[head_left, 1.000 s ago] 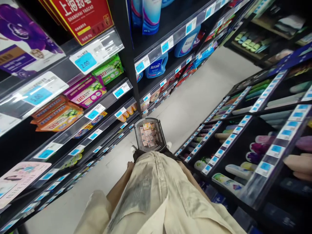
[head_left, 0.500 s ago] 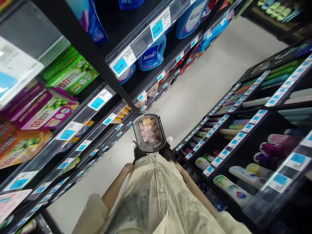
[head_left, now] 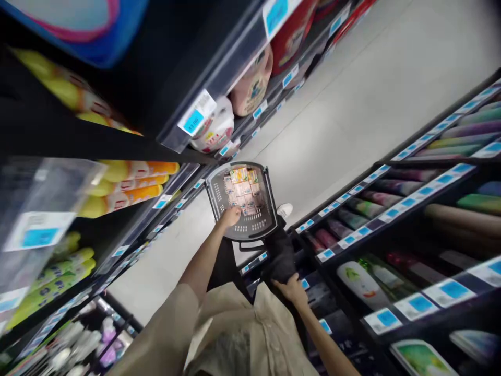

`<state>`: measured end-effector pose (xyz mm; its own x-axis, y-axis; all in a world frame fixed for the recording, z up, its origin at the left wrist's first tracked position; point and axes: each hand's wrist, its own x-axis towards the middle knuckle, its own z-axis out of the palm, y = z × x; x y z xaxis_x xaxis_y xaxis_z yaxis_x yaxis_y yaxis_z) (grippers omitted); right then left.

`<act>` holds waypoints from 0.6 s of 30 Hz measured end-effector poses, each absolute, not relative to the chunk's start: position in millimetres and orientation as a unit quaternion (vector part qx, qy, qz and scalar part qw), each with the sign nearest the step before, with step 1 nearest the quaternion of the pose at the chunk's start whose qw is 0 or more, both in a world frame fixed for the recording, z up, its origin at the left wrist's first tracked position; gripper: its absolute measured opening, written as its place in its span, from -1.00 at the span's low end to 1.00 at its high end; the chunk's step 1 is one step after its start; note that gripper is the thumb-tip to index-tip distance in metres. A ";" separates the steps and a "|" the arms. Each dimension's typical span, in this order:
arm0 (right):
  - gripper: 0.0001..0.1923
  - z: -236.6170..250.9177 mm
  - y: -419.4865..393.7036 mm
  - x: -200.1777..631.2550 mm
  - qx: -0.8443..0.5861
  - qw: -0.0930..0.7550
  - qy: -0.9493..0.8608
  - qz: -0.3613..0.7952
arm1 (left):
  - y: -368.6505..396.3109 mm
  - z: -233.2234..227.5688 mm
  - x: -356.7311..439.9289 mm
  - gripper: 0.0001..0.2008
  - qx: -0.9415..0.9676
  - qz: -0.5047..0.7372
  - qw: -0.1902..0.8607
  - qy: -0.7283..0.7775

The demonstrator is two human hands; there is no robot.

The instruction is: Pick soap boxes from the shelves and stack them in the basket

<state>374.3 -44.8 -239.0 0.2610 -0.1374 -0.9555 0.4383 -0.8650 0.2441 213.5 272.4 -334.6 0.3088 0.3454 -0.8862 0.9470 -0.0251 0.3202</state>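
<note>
A dark grey shopping basket (head_left: 261, 222) with slotted walls stands at my feet on the floor. Several small packs (head_left: 242, 190), pale pink with some orange and yellow, fill its bottom. My left hand (head_left: 230, 215) is over the near left part of the basket, close to the packs. Its fingers are bunched together, and whatever they grip, if anything, is hidden. On the dark trousers (head_left: 277, 256) near my knee lies my right hand (head_left: 293, 292), with fingers stretched out and nothing in them.
Shelves on the left hold yellow-orange bottles (head_left: 133, 183), white and red bottles (head_left: 215, 128) and green-yellow packages (head_left: 58, 282). The right shelf carries several bottles (head_left: 362, 282) behind price tags. A pale floor aisle (head_left: 313, 141) runs between the shelves. Its handle (head_left: 250, 246) hangs at the basket's near side.
My left hand has moved from my side forward into the basket. The right hand has come to rest on my leg. My view has dropped closer to the basket and lower shelves.
</note>
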 end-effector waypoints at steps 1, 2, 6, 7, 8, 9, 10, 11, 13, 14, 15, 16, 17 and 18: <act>0.15 -252.4 -45.2 376.3 0.757 0.249 0.101 -0.595 | 276.6 -358.3 221.3 -0.62 0.642 -0.303 0.480 0.514; 0.15 -264.4 -44.8 378.9 0.763 0.251 0.108 -0.586 | 279.5 -380.9 226.8 -0.62 0.638 -0.300 0.473 0.528; 0.16 -296.3 -42.9 395.4 0.797 0.249 0.113 -0.538 | 279.0 -455.8 231.1 -0.67 0.620 -0.286 0.454 0.573; 0.18 -300.5 -44.0 400.5 0.802 0.246 0.102 -0.535 | 277.3 -471.6 229.2 -0.69 0.613 -0.279 0.453 0.583; 0.20 -303.7 -46.0 405.7 0.805 0.241 0.087 -0.535 | 275.7 -487.3 226.7 -0.71 0.606 -0.271 0.454 0.594; 0.22 -306.2 -48.7 410.6 0.809 0.236 0.071 -0.534 | 274.7 -503.3 223.6 -0.72 0.596 -0.259 0.456 0.608; 0.23 -308.3 -51.9 415.1 0.814 0.231 0.055 -0.531 | 274.5 -520.2 220.1 -0.73 0.583 -0.246 0.457 0.625; 0.25 -310.3 -55.4 419.0 0.819 0.224 0.044 -0.526 | 275.1 -538.3 216.2 -0.73 0.567 -0.229 0.457 0.646; 0.30 -314.4 -62.4 424.3 0.833 0.209 0.028 -0.511 | 278.1 -578.5 207.2 -0.73 0.527 -0.189 0.457 0.691; 0.32 -316.5 -65.6 425.6 0.841 0.199 0.025 -0.503 | 279.9 -600.1 202.5 -0.73 0.505 -0.164 0.457 0.714; 0.34 -318.6 -68.6 426.2 0.848 0.189 0.023 -0.495 | 281.5 -622.2 197.8 -0.75 0.482 -0.136 0.458 0.735; 0.37 -320.5 -71.4 426.2 0.854 0.179 0.023 -0.488 | 282.4 -644.3 193.5 -0.77 0.459 -0.104 0.461 0.752; 0.40 -322.3 -74.2 426.1 0.860 0.171 0.024 -0.479 | 282.5 -665.8 190.0 -0.78 0.438 -0.068 0.467 0.765; 0.44 -323.7 -77.0 425.9 0.866 0.165 0.026 -0.471 | 282.0 -686.5 187.4 -0.79 0.416 -0.028 0.476 0.774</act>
